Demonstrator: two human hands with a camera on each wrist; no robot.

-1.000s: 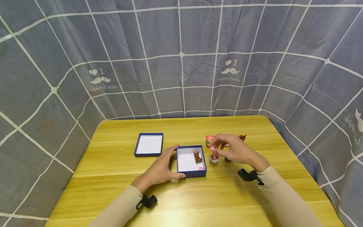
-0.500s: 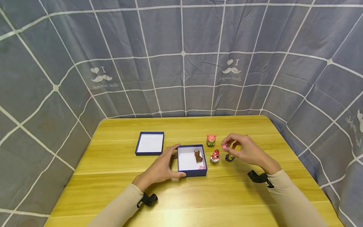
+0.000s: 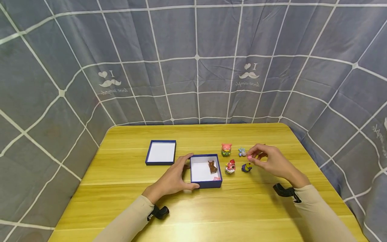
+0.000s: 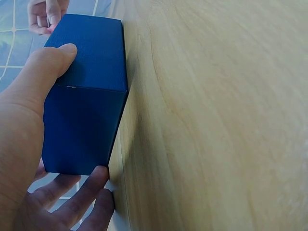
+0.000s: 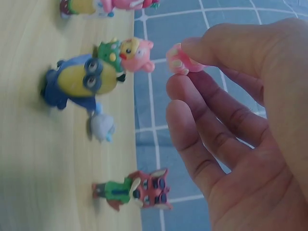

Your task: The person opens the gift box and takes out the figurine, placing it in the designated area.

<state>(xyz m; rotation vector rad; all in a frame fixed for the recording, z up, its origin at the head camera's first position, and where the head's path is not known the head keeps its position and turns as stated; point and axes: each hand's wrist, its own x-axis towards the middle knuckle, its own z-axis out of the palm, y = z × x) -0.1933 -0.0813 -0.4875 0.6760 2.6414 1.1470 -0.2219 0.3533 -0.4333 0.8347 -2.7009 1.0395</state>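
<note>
My left hand [image 3: 170,176] grips the left side of a square dark-blue box [image 3: 207,184], thumb on the near wall and fingers at the far side. Inside the white-lined box lie a brown animal figurine [image 3: 212,167] and a pink piece [image 3: 216,178]. My right hand [image 3: 270,163] pinches a small pink piece with whitish bumps [image 5: 177,61] between thumb and fingertip, above the table. Close by stand a yellow-and-blue Minion figurine [image 5: 86,79] and a small grey-blue figurine [image 3: 242,152]. A fox figurine in green [image 5: 120,190] shows in the right wrist view.
A shallow blue lid [image 3: 161,152] lies with its white inside up, left of the box. Between box and right hand stand a pink figurine with a green lower part [image 3: 226,150] and a red-topped pink figurine [image 3: 230,166]. A grey checked curtain [image 3: 181,77] surrounds the table [image 3: 193,215].
My right hand has moved right with the pink piece, away from the box, uncovering the figurines on the table. My left hand keeps its hold on the box.
</note>
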